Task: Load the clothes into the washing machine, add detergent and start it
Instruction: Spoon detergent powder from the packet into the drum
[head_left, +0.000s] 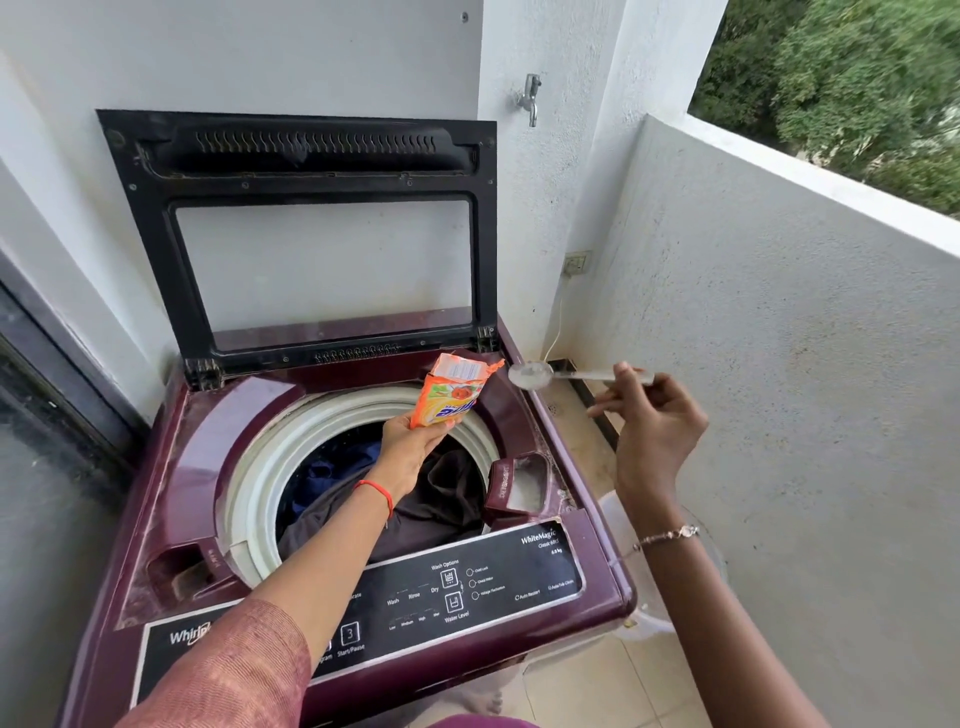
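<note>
Maroon top-loading washing machine (171, 457) at frame centre-left, lid (298, 234) raised upright against wall at 12 o'clock. Dark clothes (415, 499) inside drum, frame centre. Left hand (410, 441) above drum, fingers clamped on bottom of orange detergent packet (452, 389), torn top tilted toward 1 o'clock. Detergent drawer (519, 483) open at drum's 3 o'clock edge, white powder inside. Spoon (532, 375) beside packet mouth, bowl holding white powder. Right hand (649, 421) at 3 o'clock, thumb and forefinger pinching spoon handle, other fingers spread. Tap (530, 98) on wall at 1 o'clock.

head cam | looks down, forward | close over washing machine (363, 467)
</note>
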